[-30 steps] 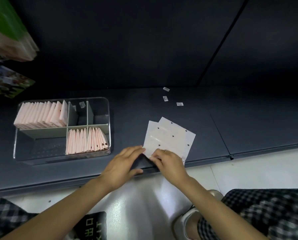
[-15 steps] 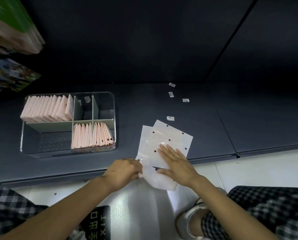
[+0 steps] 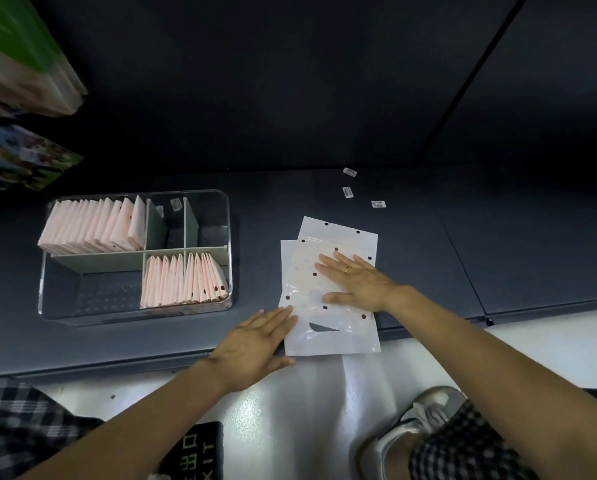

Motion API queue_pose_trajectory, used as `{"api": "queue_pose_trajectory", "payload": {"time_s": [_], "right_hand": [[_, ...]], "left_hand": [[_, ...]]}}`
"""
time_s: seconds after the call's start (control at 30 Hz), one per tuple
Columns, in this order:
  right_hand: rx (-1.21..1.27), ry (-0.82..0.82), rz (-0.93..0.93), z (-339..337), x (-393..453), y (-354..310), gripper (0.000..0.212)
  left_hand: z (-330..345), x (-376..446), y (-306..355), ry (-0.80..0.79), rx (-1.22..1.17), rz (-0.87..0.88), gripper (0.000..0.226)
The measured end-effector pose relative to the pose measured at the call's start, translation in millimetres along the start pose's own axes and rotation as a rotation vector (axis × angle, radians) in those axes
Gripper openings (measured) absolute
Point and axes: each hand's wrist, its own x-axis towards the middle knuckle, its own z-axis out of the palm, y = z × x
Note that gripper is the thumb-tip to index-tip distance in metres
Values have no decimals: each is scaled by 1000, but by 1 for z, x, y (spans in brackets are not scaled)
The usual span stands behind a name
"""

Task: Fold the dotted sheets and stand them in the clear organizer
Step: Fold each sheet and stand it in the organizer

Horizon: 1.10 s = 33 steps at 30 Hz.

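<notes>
A dark blue-grey shelf point(image 3: 325, 188) runs across the scene under a dark back panel, its near edge meeting a glossy white floor point(image 3: 290, 410). On the left of the shelf sits the clear organizer point(image 3: 229, 237), a rounded rectangular box with grey dividers. Its far left compartment is packed with folded pink sheets point(image 3: 92, 226) standing upright in a row; the near right compartment holds another row of folded pink sheets point(image 3: 182, 280), leaning slightly. The two small far compartments and the near left one hold no sheets that can be made out.

To the right of the organizer lie the dotted sheets point(image 3: 338, 233), a loose stack of thin, pale, glossy rectangles with dark dots, the top one overhanging the near edge of the shelf. The right hand point(image 3: 356, 280) lies flat on the stack with fingers spread, a ring on one finger. The left hand point(image 3: 255, 337) rests flat with straight fingers, fingertips touching the stack's left edge. Three small white labels point(image 3: 349, 192) lie farther back on the shelf.
</notes>
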Motion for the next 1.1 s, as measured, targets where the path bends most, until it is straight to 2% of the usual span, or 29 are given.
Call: {"api": "queue_pose_trajectory", "payload": {"time_s": [0.1,0.2,0.33,0.53,0.57,0.63,0.7,0.8,0.93,1.03,1.1], "right_hand": [[107,193,-23,14,-14,-16,81],[216,362,-8,43,-42,-24,57],[219,402,28,68,-68,-15,41],[83,508,-53,67,-71,-15,8],[136,511,-29,68,-70,-16,5],[369,487,55,65,-68,-15,13],[616,435,135,52,-66,-16,19],[815,319,189,21,-70,-17,17],[1002,152,216,-19,-80,-4,19],[1174,151,247,-27,-78,7,19],[1235,253,327,-24,-67,11,19]], "left_hand": [[0,7,0,28,33,-25,71],[-2,15,0,79,8,-50,65],[-7,24,0,110,-46,-82,53],[-20,31,4,102,-139,-102,41],[-22,32,4,102,-150,-109,39],[-26,32,3,111,-171,-126,38],[-29,32,1,119,-210,-130,42],[-37,31,-1,105,-291,-113,49],[-51,33,4,247,-373,-119,25],[-63,38,12,329,-598,-136,30],[-68,41,17,430,-611,-144,38]]}}
